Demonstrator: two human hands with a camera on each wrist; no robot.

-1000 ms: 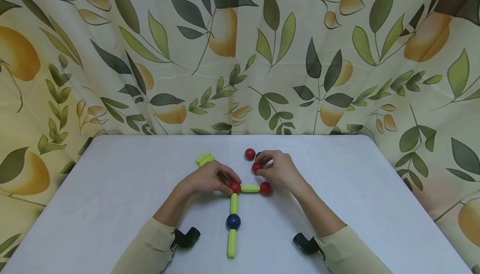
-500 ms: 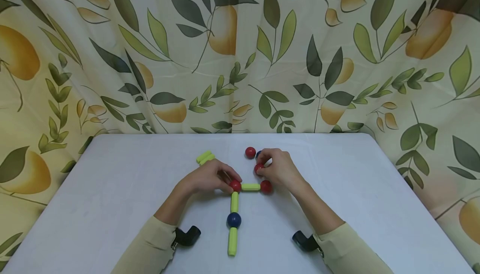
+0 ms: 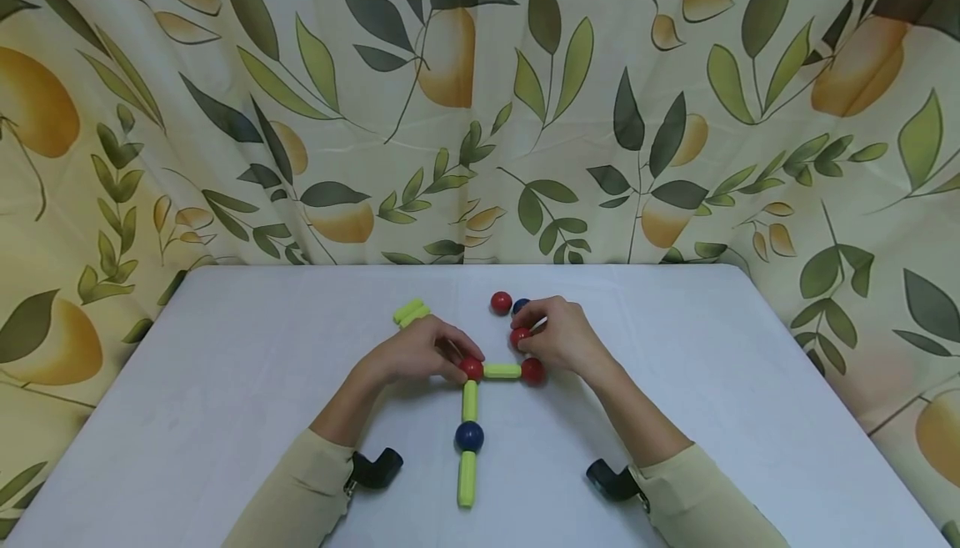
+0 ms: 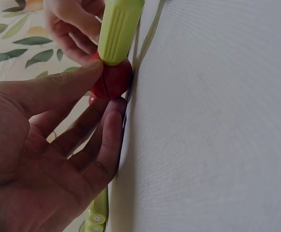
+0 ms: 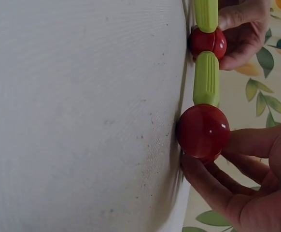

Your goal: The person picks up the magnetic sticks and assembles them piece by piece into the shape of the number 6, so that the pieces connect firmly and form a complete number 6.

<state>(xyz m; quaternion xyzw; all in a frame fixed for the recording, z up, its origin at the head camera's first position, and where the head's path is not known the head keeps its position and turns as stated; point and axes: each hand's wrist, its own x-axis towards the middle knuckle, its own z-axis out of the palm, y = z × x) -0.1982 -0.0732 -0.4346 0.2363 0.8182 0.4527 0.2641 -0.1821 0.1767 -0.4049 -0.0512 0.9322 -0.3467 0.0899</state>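
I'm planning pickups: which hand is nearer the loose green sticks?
The left hand: it is just in front of the green sticks; the right hand is farther right.

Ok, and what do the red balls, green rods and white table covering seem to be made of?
Red balls: glossy, probably plastic, possibly painted metal; small bright highlights.
Green rods: satin, likely moulded plastic; even colour, clean grooves.
White table covering: matte, probably woven fabric; fine thread-like texture.
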